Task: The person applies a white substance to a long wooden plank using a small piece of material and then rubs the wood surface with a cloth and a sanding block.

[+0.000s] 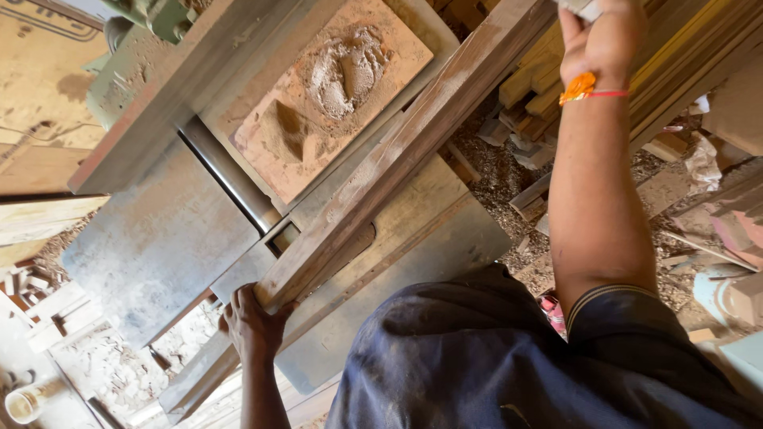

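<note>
— So, what fills most of the view?

— A grey metal planing machine [159,238] with a flat steel bed, its cutter slot running diagonally near the middle. Sawdust lies over it, and a reddish board [334,95] with a heap of sawdust rests on its far part.

— And the wood being handled?

— One long wooden plank [397,159] lies slantwise across the machine bed, from the lower left up to the upper right. It rests on the bed beside the cutter slot, with a flatter pale board [413,230] just under and beside it.

— Where are the person's hands?

— Left hand [253,324] is at the plank's near end, low in the view; its fingers [238,300] curl closed around that end, gripping the plank. Right hand [604,40] is stretched out to the upper right, at the top edge of the view, above the plank's far end. An orange thread band [584,87] circles that wrist. I cannot tell whether those fingers are open or closed, because the hand is cut off by the edge.

— Anything around them?

— Stacked timber offcuts [532,87] lie on the floor to the right amid wood shavings [501,175], and a small pale cup [28,401] sits at the lower left.
</note>
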